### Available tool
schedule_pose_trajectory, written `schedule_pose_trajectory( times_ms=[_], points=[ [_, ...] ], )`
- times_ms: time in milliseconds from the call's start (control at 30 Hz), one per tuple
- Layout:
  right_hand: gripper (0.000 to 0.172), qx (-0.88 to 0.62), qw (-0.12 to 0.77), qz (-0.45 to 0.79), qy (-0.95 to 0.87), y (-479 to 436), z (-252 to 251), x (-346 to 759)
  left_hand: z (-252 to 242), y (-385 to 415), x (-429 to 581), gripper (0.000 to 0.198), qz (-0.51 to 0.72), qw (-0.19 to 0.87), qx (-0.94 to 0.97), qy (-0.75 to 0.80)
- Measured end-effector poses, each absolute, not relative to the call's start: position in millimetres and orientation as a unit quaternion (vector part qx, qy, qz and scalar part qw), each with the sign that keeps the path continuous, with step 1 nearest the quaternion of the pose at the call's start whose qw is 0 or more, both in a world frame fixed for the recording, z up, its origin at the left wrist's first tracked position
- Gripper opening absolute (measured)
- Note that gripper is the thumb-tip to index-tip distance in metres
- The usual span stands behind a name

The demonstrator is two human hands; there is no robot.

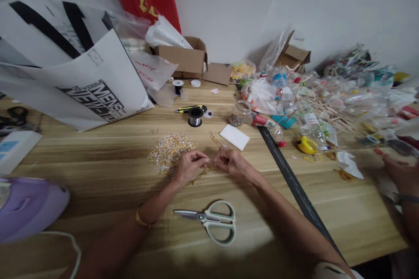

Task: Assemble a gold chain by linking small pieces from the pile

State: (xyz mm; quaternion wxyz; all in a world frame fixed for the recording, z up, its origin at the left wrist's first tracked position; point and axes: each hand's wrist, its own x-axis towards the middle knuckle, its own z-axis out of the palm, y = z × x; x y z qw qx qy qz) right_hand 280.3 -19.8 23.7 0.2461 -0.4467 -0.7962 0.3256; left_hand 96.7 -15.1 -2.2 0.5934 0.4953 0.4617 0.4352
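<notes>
The left hand (190, 166) and right hand (233, 162) pinch fingertips together, on what cannot be told; towards the worktop (111, 161)'s far edge a gold strand (215, 140) seems finished, leftward a glittery heap (168, 150) looks unused.

- Gold-and-silver heap of small pieces (168, 150): glittering, metallic-looking, rough overall
- Twisted gold strand (215, 140): metallic-looking, shiny
- Scissors (203, 216): smooth metal blades, pale plastic handles with soft sheen
- Wire spool (195, 116): bright metal wire, dark plastic-looking rims
- Worktop (114, 161): smooth wood grain, faint sheen
- Cardboard box (181, 62): matt brown card
- Clothes iron (39, 205): smooth purple plastic
- Bottles (308, 119): clear, glossy plastic
</notes>
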Motion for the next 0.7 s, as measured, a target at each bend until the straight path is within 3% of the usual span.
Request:
schedule_pose_trajectory(
  times_ms=[500, 700],
  points=[
    [0.018, -0.455, 0.248, 0.365, -0.773, -14, 17, 286, 1, -6, 82, 0.008, 0.322, 0.436, 0.705, 0.458],
    [0.015, -0.464, 0.241, 0.369, -0.769, -14, 17, 286, -4, 0, 77, 0.013, 0.277, 0.451, 0.727, 0.437]
  ],
)
